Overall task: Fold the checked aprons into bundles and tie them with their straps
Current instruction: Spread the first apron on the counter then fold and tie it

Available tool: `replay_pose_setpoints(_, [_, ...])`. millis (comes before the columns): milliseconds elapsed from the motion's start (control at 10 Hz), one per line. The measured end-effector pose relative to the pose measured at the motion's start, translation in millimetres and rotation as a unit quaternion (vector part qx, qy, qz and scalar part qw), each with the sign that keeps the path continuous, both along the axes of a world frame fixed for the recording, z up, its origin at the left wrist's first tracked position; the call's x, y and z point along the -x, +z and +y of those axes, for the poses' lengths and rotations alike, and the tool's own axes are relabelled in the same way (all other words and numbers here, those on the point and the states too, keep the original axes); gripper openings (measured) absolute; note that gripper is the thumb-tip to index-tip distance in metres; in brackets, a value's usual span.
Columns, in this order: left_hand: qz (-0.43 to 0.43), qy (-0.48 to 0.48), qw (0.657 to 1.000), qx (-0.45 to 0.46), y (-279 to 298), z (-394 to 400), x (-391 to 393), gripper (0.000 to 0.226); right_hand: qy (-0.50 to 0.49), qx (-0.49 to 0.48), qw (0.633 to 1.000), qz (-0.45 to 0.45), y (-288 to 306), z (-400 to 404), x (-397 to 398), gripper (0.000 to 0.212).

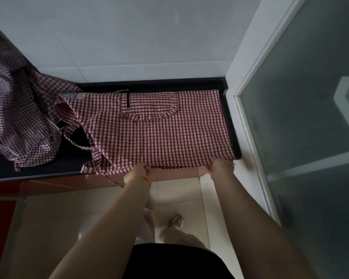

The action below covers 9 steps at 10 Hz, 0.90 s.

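A red-and-white checked apron (159, 129) lies spread flat on the black countertop (49, 164), pocket side up, its straps (73, 125) looped at the left. My left hand (136, 174) grips the near edge of the apron at the counter's front. My right hand (219, 166) pinches the same near edge by its right corner. The fingers of both hands are partly hidden under the cloth. More checked aprons (18, 117) lie crumpled in a heap at the left.
A white tiled wall (129, 37) stands behind the counter. A white-framed frosted glass door (310, 97) closes off the right side. Below are a pale tiled floor (177, 198), my feet and a red cabinet front (0, 218).
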<state>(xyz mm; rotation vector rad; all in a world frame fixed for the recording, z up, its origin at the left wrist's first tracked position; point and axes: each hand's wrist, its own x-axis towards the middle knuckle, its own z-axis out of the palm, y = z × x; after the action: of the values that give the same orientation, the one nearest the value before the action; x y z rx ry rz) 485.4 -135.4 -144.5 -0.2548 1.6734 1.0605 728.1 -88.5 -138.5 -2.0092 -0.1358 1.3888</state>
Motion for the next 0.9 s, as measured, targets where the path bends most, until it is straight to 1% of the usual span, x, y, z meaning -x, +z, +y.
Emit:
replay_pose_setpoints(100, [0.086,0.031,0.995,0.042,6.4,0.2,-4.4,0.011,0.011,0.021,0.999,0.029,-6.0,14.4,4.9,0.027])
replay_pose_setpoints(200, [0.225,0.009,0.974,0.039,20.8,-2.7,-10.0,0.039,0.009,-0.032,0.987,-0.158,10.8,9.3,16.5,0.047])
replay_pose_setpoints(300, [0.316,-0.071,0.946,-0.026,27.5,-4.5,-11.2,0.032,0.073,-0.146,0.950,-0.267,20.4,6.5,25.4,0.037])
replay_pose_setpoints(400, [0.411,-0.173,0.890,-0.093,29.3,4.7,4.3,0.028,0.171,-0.205,0.916,-0.299,35.3,14.1,30.5,0.017])
replay_pose_setpoints(500, [0.477,-0.307,0.817,-0.106,22.3,17.6,23.5,0.033,0.261,-0.223,0.879,-0.330,56.4,30.0,28.2,0.014])
replay_pose_setpoints(600, [0.514,-0.397,0.753,-0.107,16.1,23.6,31.0,0.042,0.346,-0.234,0.827,-0.377,69.9,43.8,20.2,0.018])
replay_pose_setpoints(700, [0.535,-0.436,0.718,-0.087,17.5,28.4,36.4,0.021,0.405,-0.249,0.756,-0.449,73.6,59.4,16.6,0.014])
replay_pose_setpoints(800, [0.595,-0.464,0.654,-0.044,26.5,34.3,44.0,0.018,0.443,-0.249,0.687,-0.519,77.9,72.2,20.0,0.015])
replay_pose_setpoints(900, [0.650,-0.474,0.593,-0.038,37.5,40.9,48.8,0.013,0.448,-0.269,0.638,-0.565,82.5,83.0,23.2,0.018])
